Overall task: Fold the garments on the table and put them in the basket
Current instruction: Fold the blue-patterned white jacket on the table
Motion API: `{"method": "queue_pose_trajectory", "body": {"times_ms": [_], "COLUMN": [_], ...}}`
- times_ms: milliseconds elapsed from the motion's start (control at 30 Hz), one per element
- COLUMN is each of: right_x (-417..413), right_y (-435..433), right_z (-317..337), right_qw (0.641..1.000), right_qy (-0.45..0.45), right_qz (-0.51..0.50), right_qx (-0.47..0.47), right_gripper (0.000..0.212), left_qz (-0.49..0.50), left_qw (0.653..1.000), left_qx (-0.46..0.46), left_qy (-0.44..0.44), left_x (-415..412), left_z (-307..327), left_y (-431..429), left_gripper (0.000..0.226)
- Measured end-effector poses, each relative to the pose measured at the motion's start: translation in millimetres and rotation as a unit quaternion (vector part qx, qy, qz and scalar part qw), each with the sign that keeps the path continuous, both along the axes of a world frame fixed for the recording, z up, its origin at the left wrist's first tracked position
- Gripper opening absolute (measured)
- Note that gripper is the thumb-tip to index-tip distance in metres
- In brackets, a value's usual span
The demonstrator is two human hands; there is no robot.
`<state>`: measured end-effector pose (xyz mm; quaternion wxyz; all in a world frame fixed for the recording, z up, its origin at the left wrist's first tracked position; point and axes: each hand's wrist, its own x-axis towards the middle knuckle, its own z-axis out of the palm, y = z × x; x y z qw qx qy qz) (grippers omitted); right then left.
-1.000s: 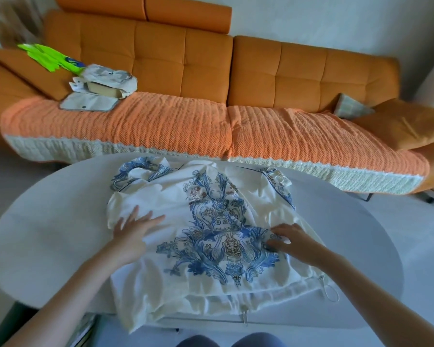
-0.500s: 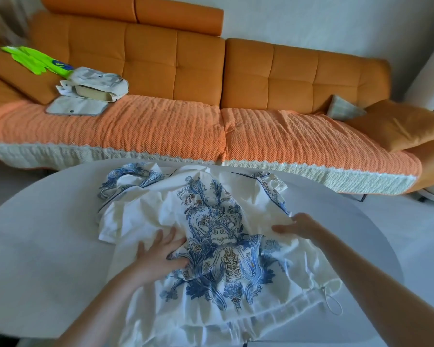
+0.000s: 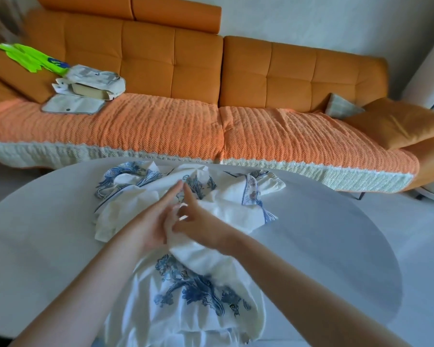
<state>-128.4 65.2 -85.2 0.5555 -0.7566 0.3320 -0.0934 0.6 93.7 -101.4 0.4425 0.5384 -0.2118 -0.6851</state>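
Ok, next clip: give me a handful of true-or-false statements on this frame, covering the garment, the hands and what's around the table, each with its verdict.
1. The garment lies on the table. True.
2. The garment is plain white. False: it bears a blue print.
3. A basket stands on the table. False: no basket is in view.
4. The left hand and right hand meet over the garment's middle. True.
5. An orange sofa stands behind the table. True.
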Motion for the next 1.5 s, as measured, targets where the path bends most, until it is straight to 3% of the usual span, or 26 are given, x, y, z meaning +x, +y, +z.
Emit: {"method": "queue_pose_trajectory", "body": {"times_ms": [67,133,200,300,433,500,567,633,700,767,833,867,967,1033,1100,1167,1267,1367,1433,1500], "right_x": [-4.6,-22.4,-43.7,-79.3,-89.4,-79.2,-63.8,-48.5,-35.7,-27.0,-22.8,-22.8,-30.2,-42.2,-57.0,-68.2,-67.9,-39.4,-7.1,34.9], "right_y": [1.6,-14.6,-40.7,-73.2,-73.0,-66.9,-60.6,-60.2,-67.5,-75.5,-81.5,-85.0,-97.1,-106.3,-113.7,-116.5,-118.5,-122.2,-116.6,-91.0], "right_z": [-9.5,-14.1,-21.5,-49.3,-79.0,-79.0,-73.5,-67.9,-66.1,-65.6,-63.2,-63.0,-63.4,-60.8,-56.8,-52.7,-46.4,-38.8,-24.2,-6.5], "right_qw": [0.998,0.995,0.986,0.952,0.951,0.953,0.946,0.917,0.884,0.857,0.834,0.825,0.795,0.769,0.738,0.719,0.736,0.739,0.789,0.876], "right_qy": [-0.014,-0.055,-0.040,0.042,0.075,0.025,-0.044,-0.108,-0.146,-0.177,-0.202,-0.213,-0.269,-0.309,-0.337,-0.343,-0.326,-0.371,-0.375,-0.334], "right_qz": [0.013,-0.049,-0.164,-0.284,-0.301,-0.296,-0.287,-0.298,-0.329,-0.354,-0.361,-0.363,-0.373,-0.405,-0.447,-0.483,-0.490,-0.448,-0.375,-0.251], "right_qx": [0.055,0.064,-0.011,-0.108,-0.001,0.062,0.147,0.242,0.298,0.332,0.364,0.378,0.396,0.387,0.376,0.364,0.334,0.341,0.311,0.242], "right_gripper": [0.084,0.066,0.042,0.033,0.036,0.034,0.020,0.004,0.013,0.022,0.025,0.025,0.015,0.008,0.010,0.010,0.014,0.031,0.032,0.029], "left_qz": [0.052,0.136,0.205,0.284,0.213,0.170,0.091,-0.008,-0.044,-0.073,-0.113,-0.121,-0.095,-0.069,-0.065,-0.106,-0.092,0.029,0.137,0.182], "left_qw": [0.996,0.983,0.963,0.908,0.781,0.755,0.791,0.804,0.810,0.795,0.773,0.788,0.903,0.960,0.987,0.981,0.948,0.950,0.941,0.926], "left_qx": [-0.004,-0.009,-0.018,-0.033,-0.046,-0.112,-0.102,-0.062,-0.020,0.005,0.007,-0.003,-0.070,-0.087,-0.064,-0.054,-0.085,-0.079,-0.067,-0.074], "left_qy": [-0.075,-0.126,-0.176,-0.306,-0.585,-0.623,-0.596,-0.591,-0.585,-0.602,-0.624,-0.604,-0.414,-0.257,-0.129,-0.151,-0.294,-0.299,-0.302,-0.324], "left_x": [8.3,23.4,42.7,80.2,96.8,79.8,56.5,39.3,31.9,22.4,8.5,1.4,-17.3,-30.6,-42.8,-49.9,-48.9,-32.2,-12.9,13.9], "left_z": [-14.7,-36.0,-49.6,-62.9,-69.4,-57.4,-45.5,-41.5,-42.5,-45.7,-48.5,-49.5,-46.3,-37.5,-30.8,-28.6,-31.5,-37.2,-42.3,-52.5], "left_y": [7.0,15.2,24.4,33.3,43.0,36.6,26.0,16.6,10.3,7.3,5.3,4.5,1.8,-0.6,-4.1,-6.8,-3.9,2.7,5.7,8.9], "left_gripper": [0.048,0.031,0.025,0.027,0.025,0.030,0.052,0.075,0.091,0.074,0.038,0.026,0.033,0.030,0.025,0.028,0.032,0.026,0.016,0.020]}}
